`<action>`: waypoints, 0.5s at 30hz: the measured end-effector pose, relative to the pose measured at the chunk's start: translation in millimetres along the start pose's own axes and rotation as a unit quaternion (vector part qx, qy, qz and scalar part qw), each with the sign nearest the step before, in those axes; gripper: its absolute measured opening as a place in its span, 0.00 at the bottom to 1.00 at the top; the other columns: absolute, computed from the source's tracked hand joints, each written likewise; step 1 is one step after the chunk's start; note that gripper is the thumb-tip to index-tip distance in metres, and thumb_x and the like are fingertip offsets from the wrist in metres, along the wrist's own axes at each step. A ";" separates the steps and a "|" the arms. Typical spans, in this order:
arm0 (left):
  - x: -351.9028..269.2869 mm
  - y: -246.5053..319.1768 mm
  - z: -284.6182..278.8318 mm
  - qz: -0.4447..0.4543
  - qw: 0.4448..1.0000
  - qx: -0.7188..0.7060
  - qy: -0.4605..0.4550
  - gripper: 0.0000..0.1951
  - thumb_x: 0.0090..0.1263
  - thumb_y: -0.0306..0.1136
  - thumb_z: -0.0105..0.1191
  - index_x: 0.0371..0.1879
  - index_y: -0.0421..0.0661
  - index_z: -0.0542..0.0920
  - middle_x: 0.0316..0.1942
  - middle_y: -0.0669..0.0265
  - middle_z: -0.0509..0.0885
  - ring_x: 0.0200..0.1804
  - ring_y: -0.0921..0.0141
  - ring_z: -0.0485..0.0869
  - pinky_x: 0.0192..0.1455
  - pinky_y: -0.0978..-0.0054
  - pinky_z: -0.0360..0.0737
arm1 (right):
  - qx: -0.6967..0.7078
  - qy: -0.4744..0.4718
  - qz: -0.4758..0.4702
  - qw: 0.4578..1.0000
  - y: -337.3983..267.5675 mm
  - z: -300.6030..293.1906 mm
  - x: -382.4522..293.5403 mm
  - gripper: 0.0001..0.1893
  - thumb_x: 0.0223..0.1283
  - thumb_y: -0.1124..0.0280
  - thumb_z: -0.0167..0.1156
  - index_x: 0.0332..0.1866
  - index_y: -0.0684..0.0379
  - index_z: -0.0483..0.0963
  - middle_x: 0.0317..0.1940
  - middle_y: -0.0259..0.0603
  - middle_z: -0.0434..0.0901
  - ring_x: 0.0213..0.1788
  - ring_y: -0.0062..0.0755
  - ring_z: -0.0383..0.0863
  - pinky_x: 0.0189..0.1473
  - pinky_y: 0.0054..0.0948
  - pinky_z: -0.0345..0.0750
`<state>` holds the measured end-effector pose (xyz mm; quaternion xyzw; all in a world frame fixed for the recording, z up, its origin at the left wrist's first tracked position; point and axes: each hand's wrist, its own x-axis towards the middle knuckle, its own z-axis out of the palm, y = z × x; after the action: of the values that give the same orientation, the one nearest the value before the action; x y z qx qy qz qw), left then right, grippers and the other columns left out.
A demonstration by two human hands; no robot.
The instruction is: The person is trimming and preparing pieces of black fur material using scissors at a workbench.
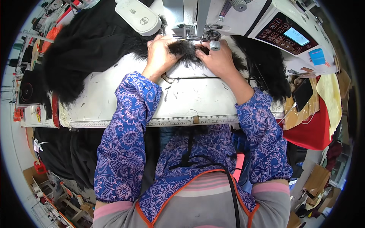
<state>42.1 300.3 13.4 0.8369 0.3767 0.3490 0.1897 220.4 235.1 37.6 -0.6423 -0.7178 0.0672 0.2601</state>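
Observation:
My left hand grips a strip of black fur just in front of the needle area of a sewing machine. My right hand pinches the same fur from the other side, its fingers partly hidden behind a metal knob. Leftward from the fur spreads a black fabric garment with furry edges. More black fur lies right of my right hand. The needle and presser foot are hard to make out against the fur and bright light.
A white rounded device juts over the garment. A lit control panel sits at right. Scissors lie partly on the black fur. A measuring tape lines the table's front edge. A phone with a white cable lies at right.

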 end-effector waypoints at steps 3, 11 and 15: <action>-0.8 -0.6 -2.0 -0.021 1.000 0.018 0.013 0.12 0.45 0.36 0.66 0.28 0.49 0.83 0.29 0.69 0.81 0.40 0.63 0.78 0.55 0.66 0.64 | -0.010 -0.027 0.027 0.999 -7.3 -6.1 2.9 0.15 0.49 0.60 0.64 0.41 0.54 0.79 0.28 0.46 0.76 0.31 0.37 0.75 0.35 0.32 0.73; 2.4 -0.3 -4.2 -0.024 1.000 0.015 -0.003 0.11 0.44 0.35 0.66 0.28 0.51 0.83 0.27 0.71 0.80 0.37 0.67 0.77 0.49 0.69 0.66 | 0.040 0.026 -0.024 0.999 13.4 10.6 7.3 0.12 0.47 0.60 0.62 0.32 0.57 0.78 0.24 0.46 0.75 0.30 0.40 0.74 0.35 0.35 0.72; 2.7 -1.0 -4.4 0.008 1.000 0.001 -0.002 0.11 0.43 0.35 0.66 0.28 0.50 0.83 0.27 0.71 0.80 0.35 0.67 0.76 0.46 0.71 0.67 | 0.022 0.046 -0.051 0.997 13.5 9.2 7.2 0.15 0.46 0.59 0.60 0.22 0.63 0.76 0.21 0.49 0.76 0.30 0.47 0.75 0.36 0.39 0.72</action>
<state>39.6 303.3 17.0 0.8405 0.3702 0.3485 0.1871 227.9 246.5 26.0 -0.6013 -0.7353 0.0401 0.3101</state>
